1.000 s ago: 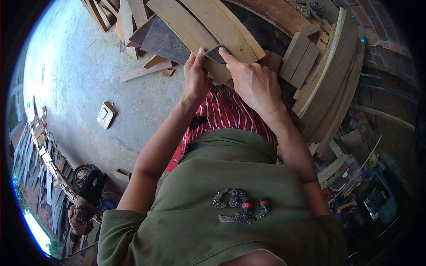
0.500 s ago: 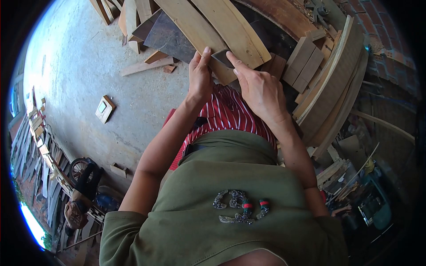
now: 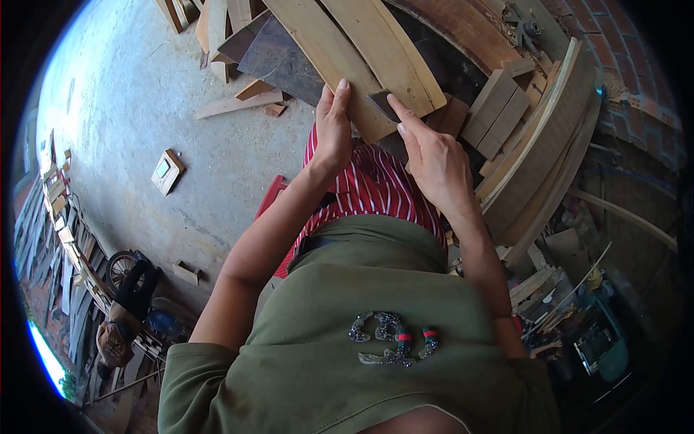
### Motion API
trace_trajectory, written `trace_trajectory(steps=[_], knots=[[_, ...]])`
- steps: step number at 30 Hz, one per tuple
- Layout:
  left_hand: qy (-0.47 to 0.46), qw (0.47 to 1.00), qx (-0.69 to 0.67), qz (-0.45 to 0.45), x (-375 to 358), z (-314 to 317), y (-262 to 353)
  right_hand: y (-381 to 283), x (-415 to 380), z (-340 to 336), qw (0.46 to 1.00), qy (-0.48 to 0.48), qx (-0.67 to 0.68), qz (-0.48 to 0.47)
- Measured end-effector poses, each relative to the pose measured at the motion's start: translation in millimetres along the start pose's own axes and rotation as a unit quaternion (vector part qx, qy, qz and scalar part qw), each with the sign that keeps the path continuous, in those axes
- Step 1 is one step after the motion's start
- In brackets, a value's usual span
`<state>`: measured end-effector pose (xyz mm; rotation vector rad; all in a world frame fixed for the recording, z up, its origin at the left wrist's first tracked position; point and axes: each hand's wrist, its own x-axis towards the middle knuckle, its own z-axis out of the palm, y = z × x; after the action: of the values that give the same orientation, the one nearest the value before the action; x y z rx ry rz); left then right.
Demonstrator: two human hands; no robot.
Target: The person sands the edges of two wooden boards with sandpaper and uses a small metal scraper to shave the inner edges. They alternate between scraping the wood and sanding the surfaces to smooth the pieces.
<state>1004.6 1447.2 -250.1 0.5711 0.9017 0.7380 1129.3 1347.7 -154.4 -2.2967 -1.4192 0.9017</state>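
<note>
A long, pale wooden board (image 3: 329,54) slants down toward my lap, its near end above the red striped cloth. My left hand (image 3: 334,130) is closed on the board's left edge, thumb on top and the other fingers partly hidden. My right hand (image 3: 437,163) holds a small dark flat piece of sandpaper (image 3: 382,103) against the board's right edge. Its index finger lies stretched along the sandpaper; the grip underneath is partly hidden. A second pale board (image 3: 394,54) lies alongside on the right.
Stacked wooden blocks (image 3: 495,108) and long curved boards (image 3: 546,137) stand on the right. Wood offcuts (image 3: 242,105) lie on the concrete floor at the left, with a small wooden block (image 3: 168,172) farther off. Another person (image 3: 123,325) is at the lower left.
My right hand and the sandpaper have shifted right and slightly down, toward the board's right edge. My left hand keeps its grip on the board.
</note>
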Motion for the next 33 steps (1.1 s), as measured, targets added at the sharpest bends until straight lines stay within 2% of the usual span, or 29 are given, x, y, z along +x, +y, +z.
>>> trace_trajectory(steps=[13,18,28,30,33], knots=[[0.001,0.998,0.052,0.041,4.8,-5.5,-10.8,-2.8,14.3,4.3,0.999,0.021,-0.012,-0.036],[0.014,0.997,0.051,0.050,7.9,-7.2,-14.4,-5.9,10.5,-5.9,0.999,-0.030,-0.018,-0.014],[0.034,0.996,0.071,0.051,1.5,0.2,-8.4,-0.1,9.1,0.2,1.000,-0.023,-0.004,-0.005],[0.028,0.996,0.066,0.047,2.2,-0.3,-6.3,2.8,20.2,7.7,0.997,0.039,0.000,-0.066],[0.034,0.996,0.062,0.058,4.9,-1.8,-11.2,3.7,12.2,1.3,0.999,0.008,-0.006,-0.044]])
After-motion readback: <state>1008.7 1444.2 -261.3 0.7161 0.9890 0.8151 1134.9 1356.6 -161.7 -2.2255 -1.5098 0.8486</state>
